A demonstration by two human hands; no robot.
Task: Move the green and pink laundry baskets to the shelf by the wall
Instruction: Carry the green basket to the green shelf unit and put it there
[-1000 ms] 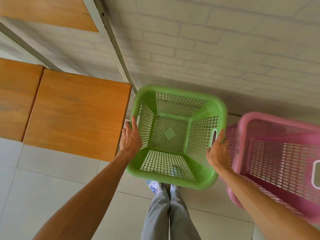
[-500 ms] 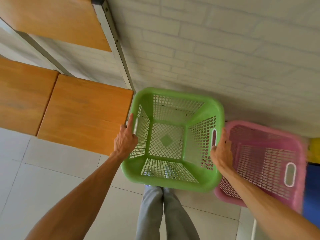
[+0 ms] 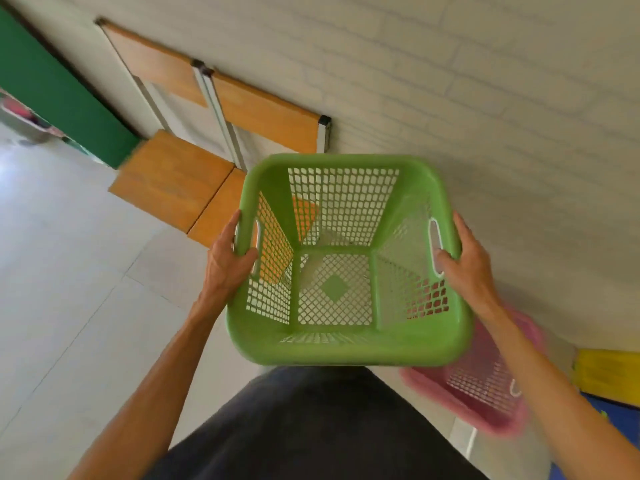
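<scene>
An empty green laundry basket (image 3: 349, 348) with mesh walls hangs in the air in front of my chest. My left hand (image 3: 227, 261) grips its left rim at the handle slot. On the opposite rim my right hand (image 3: 465, 263) holds the other handle slot. The pink laundry basket (image 3: 485, 386) sits on the floor at the lower right, partly hidden behind the green one and my right forearm. The wooden shelf (image 3: 173, 180) with metal posts stands against the brick wall, up and to the left of the green basket.
The white brick wall (image 3: 485, 98) runs along the right. A green panel (image 3: 62, 95) stands beyond the shelf at far left. Yellow and blue objects (image 3: 609, 372) lie past the pink basket. Pale floor tiles (image 3: 69, 289) stretch to the left.
The green basket has been lifted off the floor and closer to my body. The view has swung, so more of the shelf shows and the pink basket sits lower right.
</scene>
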